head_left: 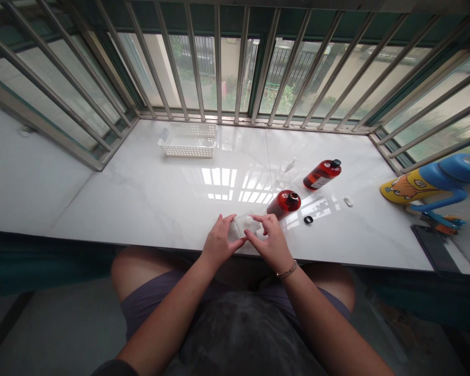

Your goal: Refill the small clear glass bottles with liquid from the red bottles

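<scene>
Both my left hand (219,243) and my right hand (269,242) grip a small clear plastic box (243,224) at the counter's front edge. Something whitish shows inside it, too blurred to name. A wristband circles my right wrist. Just beyond my right hand lies an amber plastic bottle (284,203) with its dark neck uncapped. A black ring-shaped cap (308,220) rests to its right. Farther back lies a second amber bottle (321,174), labelled and black-capped.
A white plastic basket (187,140) stands at the back of the white marble counter (141,198), against steel window bars (218,62). A clear plastic piece (290,171), a small white item (348,201), a blue-and-yellow object (426,183) and a dark phone (434,248) lie to the right.
</scene>
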`<state>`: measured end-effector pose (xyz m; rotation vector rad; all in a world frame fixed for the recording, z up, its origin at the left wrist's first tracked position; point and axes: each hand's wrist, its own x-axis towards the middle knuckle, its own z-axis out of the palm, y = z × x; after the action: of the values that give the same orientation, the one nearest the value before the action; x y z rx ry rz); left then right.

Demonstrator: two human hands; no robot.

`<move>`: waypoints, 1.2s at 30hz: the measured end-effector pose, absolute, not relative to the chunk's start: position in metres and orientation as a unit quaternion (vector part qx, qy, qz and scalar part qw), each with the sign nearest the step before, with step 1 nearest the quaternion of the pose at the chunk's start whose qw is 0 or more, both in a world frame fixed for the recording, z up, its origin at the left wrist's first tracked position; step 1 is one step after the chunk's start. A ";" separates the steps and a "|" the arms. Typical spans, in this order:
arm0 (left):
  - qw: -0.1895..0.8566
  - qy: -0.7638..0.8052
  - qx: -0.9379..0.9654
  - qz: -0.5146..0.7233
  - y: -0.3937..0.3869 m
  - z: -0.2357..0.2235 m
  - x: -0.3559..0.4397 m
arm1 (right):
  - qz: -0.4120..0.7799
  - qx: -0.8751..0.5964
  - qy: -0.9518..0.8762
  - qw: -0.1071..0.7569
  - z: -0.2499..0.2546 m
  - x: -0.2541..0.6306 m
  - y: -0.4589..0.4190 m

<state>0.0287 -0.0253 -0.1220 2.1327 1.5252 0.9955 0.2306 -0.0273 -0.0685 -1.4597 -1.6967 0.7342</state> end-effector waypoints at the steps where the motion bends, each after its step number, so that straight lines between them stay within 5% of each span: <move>1: 0.168 0.536 0.749 0.350 -0.025 -0.122 0.029 | 0.282 -0.579 -0.660 0.387 -0.068 0.231 -0.027; 36: 0.163 0.523 0.754 0.362 -0.024 -0.123 0.030 | 0.245 -0.524 -0.731 0.362 -0.063 0.238 -0.008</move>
<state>0.0296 -0.0239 -0.1231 2.1519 1.4910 1.0322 0.2376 -0.0077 -0.0634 -1.3497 -1.8831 0.6319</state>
